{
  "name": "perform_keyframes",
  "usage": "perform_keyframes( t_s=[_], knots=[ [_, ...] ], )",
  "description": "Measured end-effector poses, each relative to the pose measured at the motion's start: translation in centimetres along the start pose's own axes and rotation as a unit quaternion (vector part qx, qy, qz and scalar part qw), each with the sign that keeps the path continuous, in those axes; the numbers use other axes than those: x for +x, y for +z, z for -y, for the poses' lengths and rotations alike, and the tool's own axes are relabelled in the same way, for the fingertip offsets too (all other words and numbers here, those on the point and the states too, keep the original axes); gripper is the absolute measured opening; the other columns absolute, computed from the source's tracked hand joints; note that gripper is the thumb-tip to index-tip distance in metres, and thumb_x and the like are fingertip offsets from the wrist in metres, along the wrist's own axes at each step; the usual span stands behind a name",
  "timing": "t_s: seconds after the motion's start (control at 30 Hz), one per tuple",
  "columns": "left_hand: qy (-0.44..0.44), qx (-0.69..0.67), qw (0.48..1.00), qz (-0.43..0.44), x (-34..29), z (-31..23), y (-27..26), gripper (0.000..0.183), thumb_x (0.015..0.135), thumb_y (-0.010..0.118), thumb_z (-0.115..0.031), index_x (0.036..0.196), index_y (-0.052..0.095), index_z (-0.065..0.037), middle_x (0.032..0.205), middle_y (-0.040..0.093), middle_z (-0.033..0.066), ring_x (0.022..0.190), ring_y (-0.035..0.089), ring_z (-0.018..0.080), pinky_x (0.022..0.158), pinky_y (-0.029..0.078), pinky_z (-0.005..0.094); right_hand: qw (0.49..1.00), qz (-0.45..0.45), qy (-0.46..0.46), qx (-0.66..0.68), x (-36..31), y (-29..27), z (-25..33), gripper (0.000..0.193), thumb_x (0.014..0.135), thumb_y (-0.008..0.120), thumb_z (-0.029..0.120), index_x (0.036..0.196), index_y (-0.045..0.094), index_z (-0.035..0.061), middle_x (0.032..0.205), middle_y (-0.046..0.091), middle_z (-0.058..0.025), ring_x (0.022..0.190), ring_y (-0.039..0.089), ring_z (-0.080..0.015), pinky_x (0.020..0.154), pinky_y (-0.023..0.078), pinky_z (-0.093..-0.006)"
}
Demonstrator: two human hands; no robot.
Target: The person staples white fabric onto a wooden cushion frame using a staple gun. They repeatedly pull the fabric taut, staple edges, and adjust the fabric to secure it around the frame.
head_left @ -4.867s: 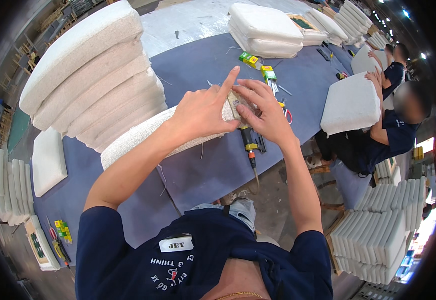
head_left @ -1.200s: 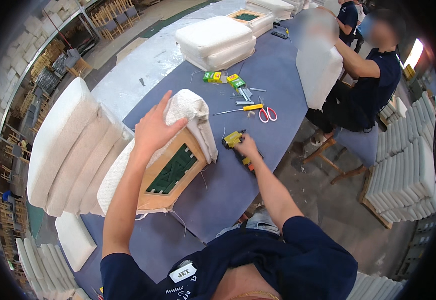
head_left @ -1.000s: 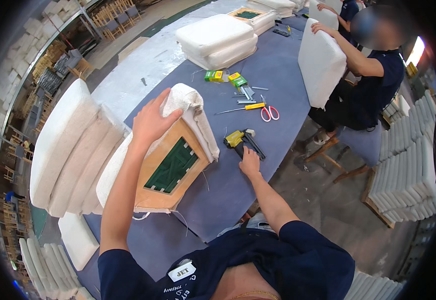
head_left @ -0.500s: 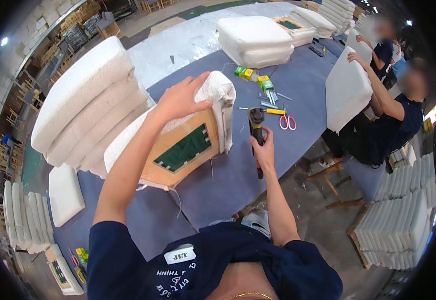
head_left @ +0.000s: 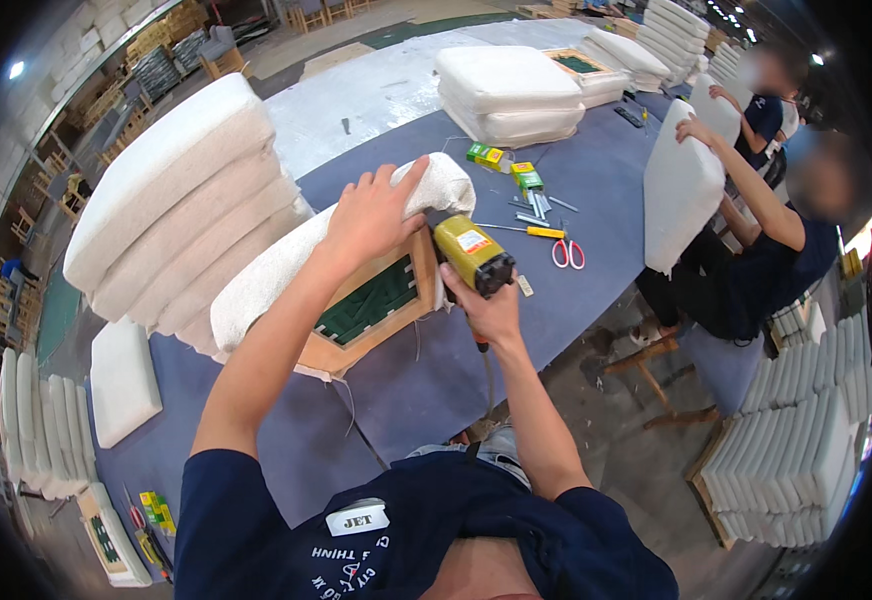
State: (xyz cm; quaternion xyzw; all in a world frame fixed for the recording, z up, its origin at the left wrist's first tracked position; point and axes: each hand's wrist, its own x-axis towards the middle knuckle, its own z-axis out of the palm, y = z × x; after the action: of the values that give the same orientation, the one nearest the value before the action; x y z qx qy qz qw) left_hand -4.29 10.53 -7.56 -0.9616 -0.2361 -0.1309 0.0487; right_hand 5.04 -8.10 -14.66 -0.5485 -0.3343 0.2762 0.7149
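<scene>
A white upholstered seat cushion [head_left: 276, 265] is tipped on its edge on the blue table [head_left: 606, 170], showing its wooden frame and green webbing [head_left: 368, 300] underneath. My left hand [head_left: 371, 215] presses on the cushion's upper corner and holds it up. My right hand [head_left: 486, 305] grips a yellow and black staple gun [head_left: 471, 252], whose nose is against the right side of the wooden frame. The air hose hangs down from the gun behind my right wrist.
Finished white cushions [head_left: 166, 200] are stacked left of me and at the far end [head_left: 511, 95]. Staple boxes [head_left: 501, 160], a screwdriver and red scissors [head_left: 566, 252] lie on the table. Two other people [head_left: 756, 250] handle a cushion [head_left: 681, 190] at the right. More cushions [head_left: 796, 460] are piled on the floor.
The cushion went from lying flat to standing on its edge. My right hand picked the staple gun off the table and brought it to the wooden frame.
</scene>
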Motion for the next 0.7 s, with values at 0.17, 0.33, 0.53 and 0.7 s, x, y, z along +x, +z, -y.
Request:
perform_keyframes(
  t_s=[0.17,0.33,0.53,0.7],
  knots=[
    [0.011,-0.008,0.999,-0.043,-0.1,0.8,1.2,0.094,0.083,0.079,-0.023,0.163,0.030,-0.023,0.136,0.056,0.0181,0.120,0.059,0.0393,0.099,0.050,0.0507,0.992,-0.039,-0.104,-0.062,0.7,0.7,-3.1,0.033,0.085,0.085,0.020,0.104,0.072,-0.0037,0.084,0.075,-0.0084,0.074,0.065,-0.0097,0.069,0.054,-0.0311],
    [-0.004,0.007,1.000,-0.028,0.0,0.0,0.9,0.097,0.081,0.082,-0.024,0.163,0.029,-0.026,0.135,0.056,0.0180,0.119,0.060,0.0384,0.097,0.050,0.0506,0.984,-0.031,-0.140,-0.107,1.3,0.6,-4.8,0.032,0.083,0.083,0.018,0.100,0.069,-0.0055,0.075,0.070,-0.0187,0.062,0.058,-0.0153,0.063,0.052,-0.0371],
    [-0.004,0.003,1.000,-0.018,0.5,0.2,0.8,0.101,0.079,0.083,-0.022,0.164,0.028,-0.025,0.136,0.055,0.0189,0.119,0.059,0.0389,0.098,0.050,0.0506,0.982,-0.030,-0.125,-0.141,0.9,0.8,-3.3,0.032,0.085,0.082,0.020,0.102,0.070,-0.0044,0.078,0.071,-0.0193,0.062,0.061,-0.0247,0.067,0.053,-0.0371],
    [0.032,-0.039,0.998,0.022,0.6,1.4,-0.3,0.105,0.077,0.084,-0.032,0.164,0.026,-0.022,0.140,0.052,0.0206,0.124,0.057,0.0408,0.101,0.049,0.0510,0.986,0.002,-0.081,-0.148,0.4,-0.5,-3.8,0.035,0.084,0.081,0.022,0.109,0.070,-0.0002,0.085,0.073,-0.0188,0.070,0.066,-0.0334,0.071,0.054,-0.0407]
  ],
)
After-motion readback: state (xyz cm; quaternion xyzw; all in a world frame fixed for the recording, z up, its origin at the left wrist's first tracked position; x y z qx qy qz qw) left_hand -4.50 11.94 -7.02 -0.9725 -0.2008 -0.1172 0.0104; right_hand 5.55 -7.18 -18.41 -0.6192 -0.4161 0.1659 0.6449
